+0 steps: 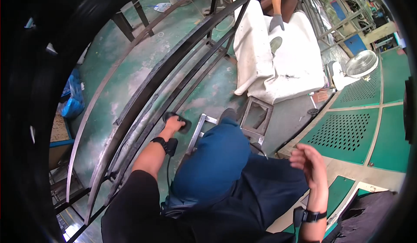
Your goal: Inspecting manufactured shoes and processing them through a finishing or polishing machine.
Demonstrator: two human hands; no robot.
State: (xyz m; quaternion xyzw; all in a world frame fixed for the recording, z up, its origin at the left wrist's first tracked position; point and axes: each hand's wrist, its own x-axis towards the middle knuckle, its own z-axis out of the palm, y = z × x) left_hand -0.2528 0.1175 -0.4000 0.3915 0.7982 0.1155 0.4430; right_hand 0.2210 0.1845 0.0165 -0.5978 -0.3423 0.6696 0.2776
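My left hand is closed on a dark, blunt object whose kind I cannot make out. It is beside the long dark metal bars of a curved frame, and I cannot tell whether they touch. My right hand is raised on the right, fingers apart and slightly bent, with nothing in it. Below it are my dark-clothed leg and a green panel. Between my left hand and my blue-trousered knee stands a light metal frame piece.
A brown square metal frame stands beyond my knee. Farther off, a co-worker's gloved hand rests on a white sheet. A white fan stands by green perforated panels. Blue plastic lies at left.
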